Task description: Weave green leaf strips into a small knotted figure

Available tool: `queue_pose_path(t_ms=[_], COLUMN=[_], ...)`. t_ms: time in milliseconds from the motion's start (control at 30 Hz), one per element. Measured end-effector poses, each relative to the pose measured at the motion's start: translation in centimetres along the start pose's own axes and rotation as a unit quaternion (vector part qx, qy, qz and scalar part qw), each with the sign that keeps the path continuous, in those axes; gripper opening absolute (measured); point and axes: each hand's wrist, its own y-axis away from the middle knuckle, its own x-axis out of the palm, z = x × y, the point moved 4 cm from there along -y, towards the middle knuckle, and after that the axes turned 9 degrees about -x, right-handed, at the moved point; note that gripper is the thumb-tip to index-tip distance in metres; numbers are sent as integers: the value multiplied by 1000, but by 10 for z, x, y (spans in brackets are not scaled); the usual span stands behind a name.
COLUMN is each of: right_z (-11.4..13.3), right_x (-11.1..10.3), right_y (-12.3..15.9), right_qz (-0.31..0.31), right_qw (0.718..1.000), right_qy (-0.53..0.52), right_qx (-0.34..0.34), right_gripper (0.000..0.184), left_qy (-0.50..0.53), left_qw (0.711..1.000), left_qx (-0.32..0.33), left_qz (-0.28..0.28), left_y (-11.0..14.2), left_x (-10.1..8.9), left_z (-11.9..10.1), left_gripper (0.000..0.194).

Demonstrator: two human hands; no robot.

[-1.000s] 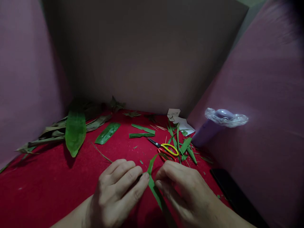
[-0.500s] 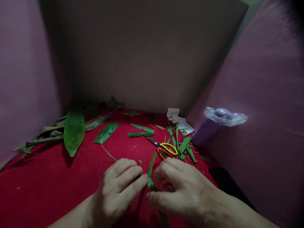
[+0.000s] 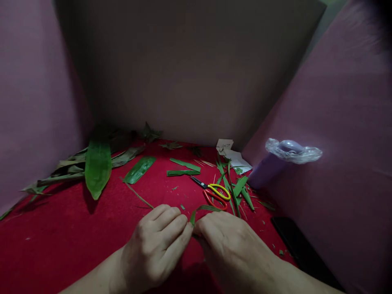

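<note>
A narrow green leaf strip (image 3: 192, 217) stands up between my two hands, its upper part bending off to the right over my right hand. My left hand (image 3: 161, 245) is closed, with thumb and fingertips pinching the strip. Pressed up close from the other side, my right hand (image 3: 222, 245) is closed on the same strip, its fingertips mostly hidden. Scissors (image 3: 211, 192) with one yellow and one red handle lie just beyond my right hand. A thin brown stem (image 3: 139, 195) runs out past my left knuckles.
Cut leaf pieces (image 3: 183, 173) lie on the red cloth (image 3: 61, 245). A broad green leaf (image 3: 98, 171) rests over dried leaves at the left. Leaf scraps (image 3: 240, 185), white papers (image 3: 237, 159), a purple bottle wrapped in plastic (image 3: 266, 169) and a black phone (image 3: 294, 237) are at the right.
My right hand has closed from a spread thumb and fingers and moved against my left fingertips. The strip's top now leans further right. The view has shifted slightly.
</note>
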Motion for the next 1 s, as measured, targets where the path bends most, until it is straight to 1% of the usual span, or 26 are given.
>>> queue_pose_path(t_ms=[100,267,367,433,533,600,667,767,867,1000], right_z=[2,9,11,10,5,2,-1,-4,-5,-8], right_x=[-7,-18,-19,-18,-19,-20,-19,-18,-18,-14], right_y=[0,-3,-3,-2,-2,-2,-1,0,0,1], right_qz=[-39,-103,-130,-134,-116,-87,-52,-9,8,10], right_qw=[999,992,989,990,990,986,976,959,946,926], right_qy=[3,76,65,36,-42,-102,-152,-195,-229,-286], right_qx=[-5,-18,-3,20,65,102,147,205,229,248], right_gripper=[14,23,23,24,22,18,14,11,10,9], left_qy=[-28,-65,-74,-78,-73,-68,-67,-68,-63,-52], left_qw=[999,997,996,996,997,997,997,997,998,998], left_qx=[19,31,37,36,29,25,22,25,33,38], left_qz=[-6,-25,-18,-10,-18,-23,-24,-13,0,-6], left_y=[4,9,10,10,11,11,11,12,12,10], left_x=[-4,-8,-9,-9,-9,-9,-9,-8,-9,-11], left_z=[-1,-4,-5,-5,-5,-5,-5,-5,-5,-6], left_gripper=[27,35,36,37,37,37,37,36,36,34])
